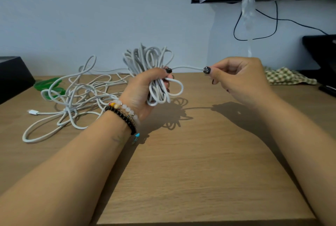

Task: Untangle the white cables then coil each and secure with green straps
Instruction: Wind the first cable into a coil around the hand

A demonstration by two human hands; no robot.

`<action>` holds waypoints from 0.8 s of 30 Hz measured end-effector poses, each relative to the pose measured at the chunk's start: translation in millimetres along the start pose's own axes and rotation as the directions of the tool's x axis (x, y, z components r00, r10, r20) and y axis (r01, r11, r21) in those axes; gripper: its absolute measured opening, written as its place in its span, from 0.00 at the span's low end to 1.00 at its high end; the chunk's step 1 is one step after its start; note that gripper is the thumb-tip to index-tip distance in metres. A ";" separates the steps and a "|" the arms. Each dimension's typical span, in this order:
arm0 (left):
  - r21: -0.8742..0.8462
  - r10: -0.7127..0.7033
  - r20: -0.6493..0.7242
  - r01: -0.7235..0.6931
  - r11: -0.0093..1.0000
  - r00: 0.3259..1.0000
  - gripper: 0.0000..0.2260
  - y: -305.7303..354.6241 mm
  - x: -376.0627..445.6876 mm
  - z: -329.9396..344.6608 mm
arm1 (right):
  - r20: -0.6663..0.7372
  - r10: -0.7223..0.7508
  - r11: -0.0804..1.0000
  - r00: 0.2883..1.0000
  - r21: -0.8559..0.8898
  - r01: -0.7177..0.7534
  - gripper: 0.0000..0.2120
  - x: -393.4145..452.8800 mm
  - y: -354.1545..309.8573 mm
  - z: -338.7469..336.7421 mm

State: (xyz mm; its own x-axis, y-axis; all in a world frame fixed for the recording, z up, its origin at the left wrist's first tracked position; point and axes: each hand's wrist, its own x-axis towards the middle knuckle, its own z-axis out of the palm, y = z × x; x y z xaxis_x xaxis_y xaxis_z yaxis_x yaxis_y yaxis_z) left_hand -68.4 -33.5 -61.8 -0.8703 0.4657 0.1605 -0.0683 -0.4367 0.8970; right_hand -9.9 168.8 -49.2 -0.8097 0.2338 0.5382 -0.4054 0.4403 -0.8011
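Tangled cables (72, 96) block table (181, 171) left; near side open

White cables (76, 96), green straps (47, 84) — tan wood-grain table (200, 162), green-and-cream checked cloth (287, 76).

I see left hand (145, 87) fisted around coiled white cable bundle (154, 73), loops sticking out above and below grip. One strand (187, 67) runs from fist to right hand (238, 78), pinched there between thumb and fingertips. Loose white cable tangle (72, 98) on wooden table (181, 171), left of grip. Green straps (48, 85) beyond tangle.
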 end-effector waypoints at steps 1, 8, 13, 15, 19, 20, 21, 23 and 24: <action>0.012 0.014 -0.020 -0.014 1.000 1.000 0.12 0.2 0.5 -1.3 | 0.001 0.011 1.000 1.000 -0.026 -0.011 0.05 0.4 1.4 -0.1; 0.177 -0.056 0.029 0.050 0.983 0.998 0.08 -4.9 -5.6 8.7 | -0.126 0.056 0.992 0.990 -0.106 -0.069 0.10 5.9 14.7 -1.2; 0.349 -0.037 0.040 0.021 0.937 0.999 0.15 -9.2 -9.3 10.9 | -0.111 0.061 0.994 0.992 -0.079 -0.070 0.10 -1.5 16.5 12.5; 0.412 -0.030 0.045 0.008 0.911 0.999 0.16 -11.8 -10.3 12.4 | -0.097 0.047 0.997 0.994 -0.059 -0.053 0.10 -4.9 12.9 16.2; 0.353 -0.051 0.057 0.028 0.935 0.997 0.16 -15.8 -9.3 14.5 | -0.094 -0.016 0.999 0.995 -0.040 0.013 0.10 -9.3 3.9 18.6; 0.334 -0.058 0.058 0.035 0.942 0.997 0.16 -15.7 -9.8 15.5 | -0.089 -0.027 0.999 0.996 -0.040 0.023 0.10 -9.8 2.3 18.9; 0.319 -0.060 0.062 0.038 0.947 0.996 0.16 -15.7 -10.3 16.4 | -0.080 -0.032 0.999 0.996 -0.042 0.029 0.10 -10.2 1.5 19.2; 0.293 -0.068 0.068 0.045 0.955 0.995 0.16 -15.4 -11.2 17.3 | -0.038 -0.028 0.998 0.999 -0.049 0.026 0.10 -10.4 1.4 19.6; 0.284 -0.071 0.063 0.050 0.958 0.995 0.14 -15.2 -11.6 17.5 | -0.007 -0.019 0.999 1.000 -0.047 0.018 0.10 -10.3 1.8 19.8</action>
State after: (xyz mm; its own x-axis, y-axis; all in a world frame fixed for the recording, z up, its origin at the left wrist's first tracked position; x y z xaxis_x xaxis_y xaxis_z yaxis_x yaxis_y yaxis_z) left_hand -48.7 -18.9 -70.0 -0.8306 0.5433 0.1222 0.0292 -0.1765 0.9839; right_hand -10.7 150.0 -61.4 -0.7992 0.2312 0.5549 -0.3998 0.4848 -0.7779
